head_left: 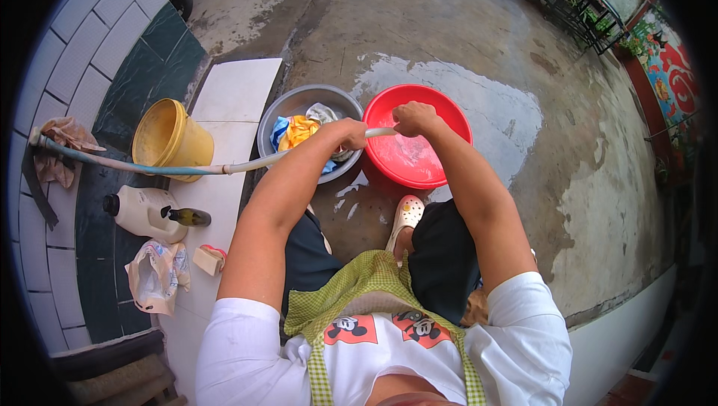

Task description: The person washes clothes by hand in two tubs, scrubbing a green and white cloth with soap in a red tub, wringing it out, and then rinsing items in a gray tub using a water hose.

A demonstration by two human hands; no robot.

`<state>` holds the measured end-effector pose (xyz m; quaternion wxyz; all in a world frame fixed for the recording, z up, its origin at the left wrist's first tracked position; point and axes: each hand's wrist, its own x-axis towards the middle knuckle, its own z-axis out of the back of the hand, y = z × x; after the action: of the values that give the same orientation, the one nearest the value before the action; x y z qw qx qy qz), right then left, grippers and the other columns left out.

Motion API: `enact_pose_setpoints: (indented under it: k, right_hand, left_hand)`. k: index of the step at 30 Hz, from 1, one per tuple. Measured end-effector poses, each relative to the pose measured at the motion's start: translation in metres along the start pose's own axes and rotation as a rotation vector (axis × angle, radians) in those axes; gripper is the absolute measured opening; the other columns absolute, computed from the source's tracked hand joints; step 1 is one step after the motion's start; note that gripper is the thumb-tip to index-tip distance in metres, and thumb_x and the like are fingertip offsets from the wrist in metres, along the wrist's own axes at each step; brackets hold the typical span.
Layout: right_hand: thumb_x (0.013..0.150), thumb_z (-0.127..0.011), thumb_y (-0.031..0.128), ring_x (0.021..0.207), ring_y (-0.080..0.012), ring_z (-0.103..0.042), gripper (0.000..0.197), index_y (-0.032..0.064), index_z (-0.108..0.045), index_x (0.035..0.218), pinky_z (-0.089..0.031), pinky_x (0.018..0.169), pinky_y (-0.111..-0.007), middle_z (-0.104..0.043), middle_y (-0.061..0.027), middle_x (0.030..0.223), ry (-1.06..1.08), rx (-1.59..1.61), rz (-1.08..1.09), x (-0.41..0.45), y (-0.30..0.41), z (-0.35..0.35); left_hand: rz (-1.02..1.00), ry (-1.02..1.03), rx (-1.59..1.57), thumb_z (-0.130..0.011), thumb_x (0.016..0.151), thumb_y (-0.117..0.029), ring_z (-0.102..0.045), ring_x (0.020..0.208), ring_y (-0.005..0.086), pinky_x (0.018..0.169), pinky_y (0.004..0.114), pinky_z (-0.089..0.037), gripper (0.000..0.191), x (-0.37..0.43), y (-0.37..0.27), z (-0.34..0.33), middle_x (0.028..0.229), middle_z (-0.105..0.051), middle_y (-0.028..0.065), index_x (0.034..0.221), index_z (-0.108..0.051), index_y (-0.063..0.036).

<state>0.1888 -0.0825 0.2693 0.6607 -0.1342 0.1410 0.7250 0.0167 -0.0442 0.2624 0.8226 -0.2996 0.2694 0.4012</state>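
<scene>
Both my hands grip a pale hose (255, 163) that stretches from the tiled wall at the left. My left hand (352, 133) closes around it near the rim between the two basins. Over the red plastic basin (461, 120), my right hand (414, 118) holds the hose near its end; the mouth is hidden by the fingers. Water shows in the bottom of the red basin. Beside it on the left stands a grey basin (269, 111) with yellow, blue and white cloths (300, 130) in it. My left forearm covers part of that basin.
A yellow bucket (196, 139) lies tilted on the white tiled ledge (235, 91). Near it are a large white jug (147, 212), a dark bottle (192, 217), a scrub brush (208, 260) and a plastic bag (157, 277). Wet concrete (499, 120) surrounds the basins. A metal rack (583, 7) stands far right.
</scene>
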Motion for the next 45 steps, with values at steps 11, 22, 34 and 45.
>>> enact_pose_setpoints:
  k: [11,22,34,45]
  right_hand:
    - [0.077,-0.062,0.027,0.095,-0.0265,-0.062,0.024,0.0113,-0.067,0.095,-0.051,0.076,-0.04,-0.065,-0.0101,0.096,0.025,-0.002,0.014,0.002,-0.004,-0.004]
    - [0.076,-0.061,0.03,0.09,-0.0252,-0.062,0.028,0.015,-0.063,0.099,-0.049,0.072,-0.039,-0.065,-0.0083,0.092,0.043,-0.019,0.025,0.006,-0.008,-0.007]
    - [0.077,-0.062,0.027,0.095,-0.0255,-0.062,0.024,0.0125,-0.066,0.095,-0.051,0.076,-0.039,-0.065,-0.0088,0.096,0.031,0.001,0.0,-0.001,-0.004,0.001]
    - [0.077,-0.062,0.029,0.092,-0.0253,-0.062,0.026,0.014,-0.064,0.098,-0.05,0.073,-0.039,-0.065,-0.0082,0.094,0.038,-0.003,0.014,0.002,-0.006,-0.001]
  left_hand:
    - [-0.041,-0.081,-0.047,-0.05,0.078,-0.018,-0.064,0.061,0.028,0.052,0.039,-0.052,0.034,-0.001,0.002,-0.003,0.077,-0.064,0.0187,0.103,-0.06,0.0028]
    - [0.003,-0.014,-0.01,-0.057,0.083,-0.028,-0.064,0.069,0.0288,0.049,0.037,-0.054,0.037,0.002,0.001,-0.001,0.094,-0.062,0.0183,0.108,-0.054,-0.0011]
    - [-0.022,-0.072,-0.048,-0.049,0.079,-0.017,-0.064,0.06,0.028,0.053,0.038,-0.053,0.035,0.001,0.002,-0.003,0.078,-0.064,0.0191,0.105,-0.059,0.0034]
    - [-0.015,-0.081,-0.051,-0.05,0.079,-0.018,-0.064,0.06,0.0279,0.053,0.038,-0.053,0.034,-0.001,0.001,-0.003,0.079,-0.064,0.0189,0.104,-0.059,0.0033]
